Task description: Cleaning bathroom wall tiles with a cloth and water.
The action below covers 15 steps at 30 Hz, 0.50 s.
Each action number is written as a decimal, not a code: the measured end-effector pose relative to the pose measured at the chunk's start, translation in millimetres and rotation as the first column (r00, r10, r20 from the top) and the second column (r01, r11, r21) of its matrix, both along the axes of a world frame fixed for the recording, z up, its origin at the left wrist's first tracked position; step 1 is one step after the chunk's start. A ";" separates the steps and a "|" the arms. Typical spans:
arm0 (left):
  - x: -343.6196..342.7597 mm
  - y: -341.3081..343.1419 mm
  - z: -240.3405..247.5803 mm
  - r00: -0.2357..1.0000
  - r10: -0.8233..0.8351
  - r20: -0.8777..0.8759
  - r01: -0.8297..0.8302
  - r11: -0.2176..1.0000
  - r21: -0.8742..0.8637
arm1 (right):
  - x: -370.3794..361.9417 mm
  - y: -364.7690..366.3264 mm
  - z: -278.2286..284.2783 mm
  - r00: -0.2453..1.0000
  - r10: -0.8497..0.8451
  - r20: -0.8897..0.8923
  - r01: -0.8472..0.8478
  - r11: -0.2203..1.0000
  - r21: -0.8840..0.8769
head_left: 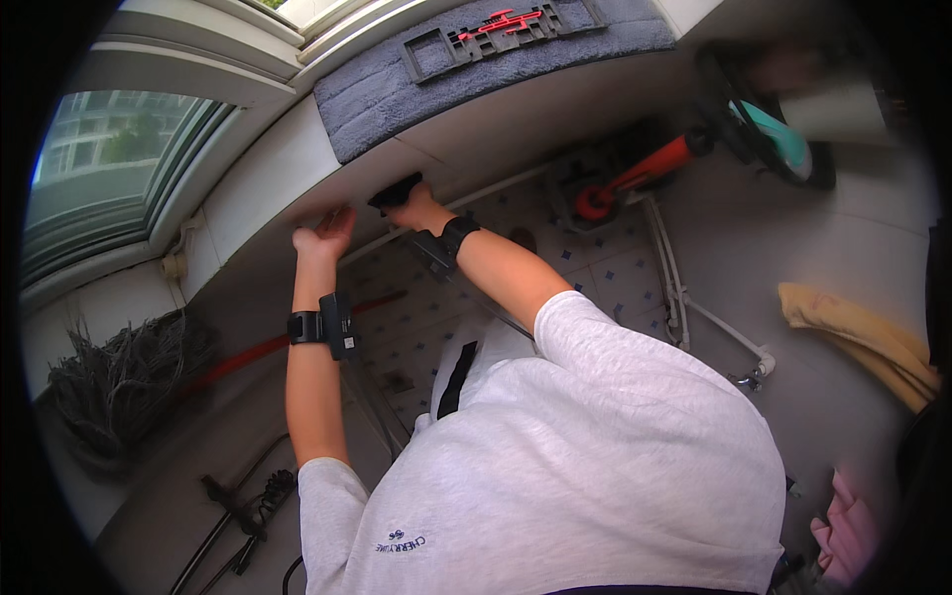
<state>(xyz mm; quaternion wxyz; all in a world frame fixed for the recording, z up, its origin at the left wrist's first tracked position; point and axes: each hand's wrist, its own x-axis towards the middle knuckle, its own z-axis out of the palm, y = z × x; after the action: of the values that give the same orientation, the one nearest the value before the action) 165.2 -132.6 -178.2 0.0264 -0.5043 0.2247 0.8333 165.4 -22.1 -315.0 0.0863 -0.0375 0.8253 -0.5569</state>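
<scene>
Both my arms reach forward to the white front face of a window ledge point(516, 114). My left hand point(322, 235) rests flat against that face, fingers apart, holding nothing. My right hand point(418, 210) grips a small black object point(394, 190) and presses it against the ledge's lower edge; what the object is cannot be told. Each wrist carries a black band with a small device. My white shirt fills the lower part of the view.
On the ledge lies a grey mat point(397, 84) with a black tray point(491, 35) and a red tool. A window point(109, 169) is at the left, a dark mop head point(124, 382) below it. An orange-handled tool point(640, 174), white pipes point(669, 278), a yellow cloth point(863, 337) and tiled floor point(595, 268) lie to the right.
</scene>
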 end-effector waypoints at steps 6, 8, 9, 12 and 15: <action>13.1 -2.8 -16.1 0.975 0.119 0.188 -0.106 0.991 -0.077 | 1.0 58.0 -9.5 0.987 -0.160 0.027 0.162 0.981 -0.110; 26.1 -19.3 -35.9 0.979 0.126 0.158 -0.115 0.991 -0.076 | -22.7 136.9 -34.6 0.966 -0.038 0.256 0.067 0.992 -0.106; 27.0 -19.6 -47.8 0.988 0.092 0.121 -0.087 0.995 -0.050 | -32.6 177.4 -33.5 0.912 -0.113 0.394 0.062 0.988 0.138; 21.1 -1.3 -63.0 0.983 0.167 0.074 -0.171 0.984 0.057 | -64.3 305.5 -65.3 0.979 0.193 0.059 -0.192 0.798 0.571; 11.8 5.4 -78.8 0.988 0.099 0.117 -0.117 0.980 0.159 | -73.3 356.3 -96.7 0.990 0.133 -0.034 -0.089 0.811 0.578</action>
<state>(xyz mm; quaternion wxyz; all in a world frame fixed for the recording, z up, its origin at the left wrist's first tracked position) 177.0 -127.2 -257.0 0.0350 -0.5562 0.1254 0.8208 92.1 334.2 -411.7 0.0957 -0.0783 0.9536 -0.2744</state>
